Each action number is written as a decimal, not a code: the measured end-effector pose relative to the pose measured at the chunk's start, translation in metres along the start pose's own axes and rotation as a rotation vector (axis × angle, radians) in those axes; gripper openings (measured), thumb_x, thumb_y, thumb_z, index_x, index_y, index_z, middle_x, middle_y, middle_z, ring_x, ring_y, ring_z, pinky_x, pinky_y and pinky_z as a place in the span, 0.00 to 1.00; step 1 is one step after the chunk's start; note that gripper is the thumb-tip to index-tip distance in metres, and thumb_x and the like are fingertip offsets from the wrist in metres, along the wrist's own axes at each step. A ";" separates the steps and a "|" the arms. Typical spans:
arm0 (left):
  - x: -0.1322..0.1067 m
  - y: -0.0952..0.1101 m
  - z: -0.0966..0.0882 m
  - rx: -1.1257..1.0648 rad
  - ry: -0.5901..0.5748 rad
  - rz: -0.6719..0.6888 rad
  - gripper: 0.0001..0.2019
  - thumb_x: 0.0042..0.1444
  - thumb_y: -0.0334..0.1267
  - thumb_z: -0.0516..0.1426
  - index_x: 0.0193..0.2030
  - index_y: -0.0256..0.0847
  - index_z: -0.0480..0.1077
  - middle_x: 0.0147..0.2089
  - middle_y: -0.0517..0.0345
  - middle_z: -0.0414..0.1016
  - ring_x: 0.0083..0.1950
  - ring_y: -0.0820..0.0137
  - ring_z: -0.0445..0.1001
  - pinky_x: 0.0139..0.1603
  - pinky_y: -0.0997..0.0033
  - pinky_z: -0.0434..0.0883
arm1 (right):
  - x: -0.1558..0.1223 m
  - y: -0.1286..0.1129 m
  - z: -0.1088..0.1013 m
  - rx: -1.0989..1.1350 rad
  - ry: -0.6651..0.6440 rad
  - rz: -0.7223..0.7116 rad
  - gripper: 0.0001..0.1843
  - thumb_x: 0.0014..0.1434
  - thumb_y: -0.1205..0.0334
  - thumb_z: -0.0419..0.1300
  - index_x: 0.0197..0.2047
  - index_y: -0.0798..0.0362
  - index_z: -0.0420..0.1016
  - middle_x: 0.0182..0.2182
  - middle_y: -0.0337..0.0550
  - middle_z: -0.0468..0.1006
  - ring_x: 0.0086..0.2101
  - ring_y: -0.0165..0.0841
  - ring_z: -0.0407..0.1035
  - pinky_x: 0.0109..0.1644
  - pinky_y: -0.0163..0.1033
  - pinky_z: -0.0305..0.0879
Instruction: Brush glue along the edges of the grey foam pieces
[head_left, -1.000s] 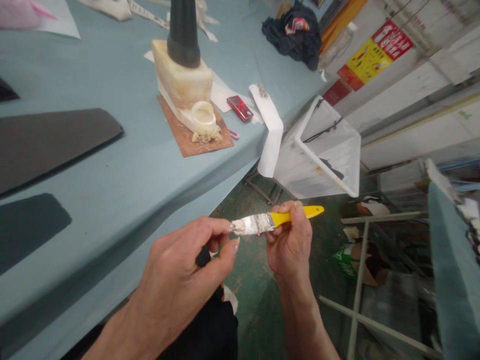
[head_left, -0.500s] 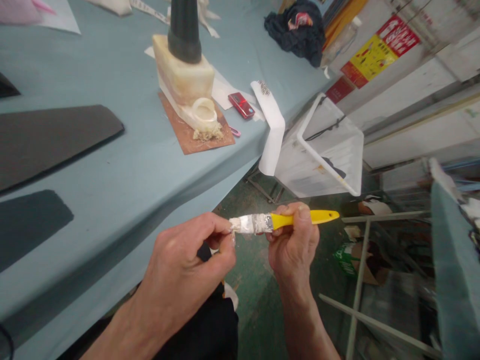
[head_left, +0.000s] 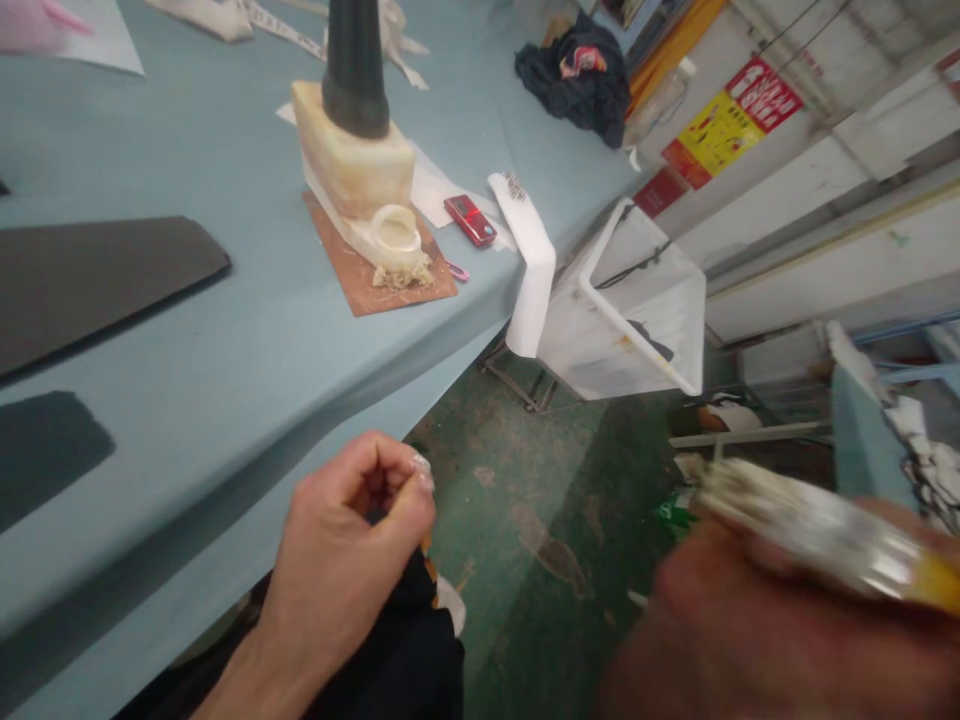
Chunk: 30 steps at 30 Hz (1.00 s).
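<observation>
My left hand (head_left: 352,540) hovers below the table edge with its fingers curled and thumb pinched to the fingertips; I cannot make out anything in the pinch. My right hand (head_left: 772,630) is at the lower right, smeared by motion, close to the camera. It carries a paintbrush (head_left: 817,535) with glue-crusted white bristles and a yellow handle that runs off the right edge. The bristle end points left, well apart from my left hand.
A blue-covered table (head_left: 225,330) holds dark fabric pieces (head_left: 97,275), a cream glue-caked block with a black cone (head_left: 356,150) on a brown board, a red phone (head_left: 469,218) and a white strip (head_left: 531,260) hanging over the edge. A white plastic bin (head_left: 637,320) and metal frames stand on the green floor.
My right hand has swung the brush away to the right and toward the camera. My left hand has let go of the bristle tip and stays pinched near the table edge.
</observation>
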<state>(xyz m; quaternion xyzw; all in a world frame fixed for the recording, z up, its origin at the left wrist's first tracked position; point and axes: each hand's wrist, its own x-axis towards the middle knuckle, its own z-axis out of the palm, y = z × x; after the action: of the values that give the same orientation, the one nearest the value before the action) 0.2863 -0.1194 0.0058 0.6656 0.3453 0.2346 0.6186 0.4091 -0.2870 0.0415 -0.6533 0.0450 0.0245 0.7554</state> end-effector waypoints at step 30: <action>-0.004 0.006 -0.006 0.098 -0.091 0.178 0.06 0.58 0.36 0.59 0.36 0.44 0.80 0.31 0.64 0.85 0.29 0.74 0.81 0.32 0.78 0.75 | 0.002 0.067 0.035 0.118 -0.418 -0.192 0.21 0.67 0.38 0.67 0.36 0.47 0.77 0.19 0.29 0.68 0.19 0.26 0.64 0.25 0.30 0.69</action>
<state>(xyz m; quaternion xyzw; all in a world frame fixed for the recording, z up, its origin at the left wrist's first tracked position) 0.2801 -0.1182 0.0127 0.7332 0.2673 0.2410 0.5770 0.4059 -0.2431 -0.0200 -0.5898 -0.1734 0.0848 0.7841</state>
